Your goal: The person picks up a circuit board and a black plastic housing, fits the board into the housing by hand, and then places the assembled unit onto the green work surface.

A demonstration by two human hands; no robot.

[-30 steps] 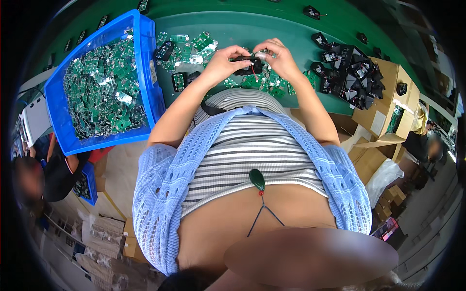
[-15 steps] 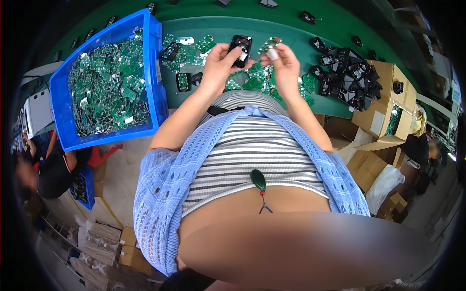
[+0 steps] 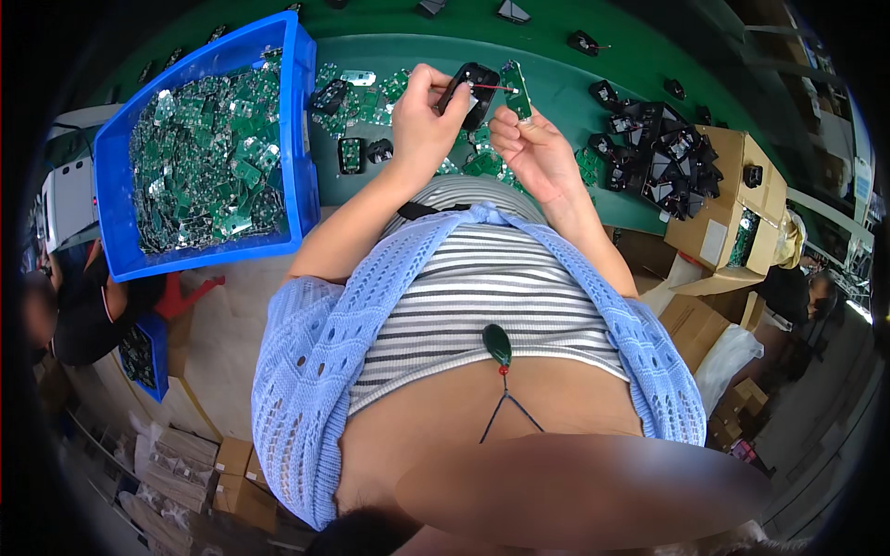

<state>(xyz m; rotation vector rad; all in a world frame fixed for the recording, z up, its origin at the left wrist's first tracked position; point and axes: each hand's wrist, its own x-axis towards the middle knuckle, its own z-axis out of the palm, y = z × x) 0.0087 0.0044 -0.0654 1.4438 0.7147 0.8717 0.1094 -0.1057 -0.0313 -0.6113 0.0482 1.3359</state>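
Note:
My left hand [image 3: 425, 125] grips a black plastic housing [image 3: 481, 82], tilted, its hollow side partly showing. Between thumb and fingers of my right hand [image 3: 542, 157] is a green circuit board [image 3: 519, 102], held on edge just right of the housing. A thin red wire [image 3: 491, 87] stretches from the housing to the board. Below my hands, loose green circuit boards [image 3: 484, 164] lie on the green table [image 3: 417, 56]. Left of my left wrist sit a black housing with a board in it [image 3: 350, 156] and a small black part [image 3: 379, 150].
A blue bin [image 3: 304, 157] heaped with circuit boards stands at the left. On the right are piled black housings [image 3: 675, 167] and an open cardboard box [image 3: 697, 232]. More black parts [image 3: 584, 42] lie along the far side. Another person [image 3: 88, 320] is at the far left.
My right hand has turned palm up, and the board now stands on edge. The housing has tilted and shifted slightly right in my left hand. The red wire now shows stretched between them.

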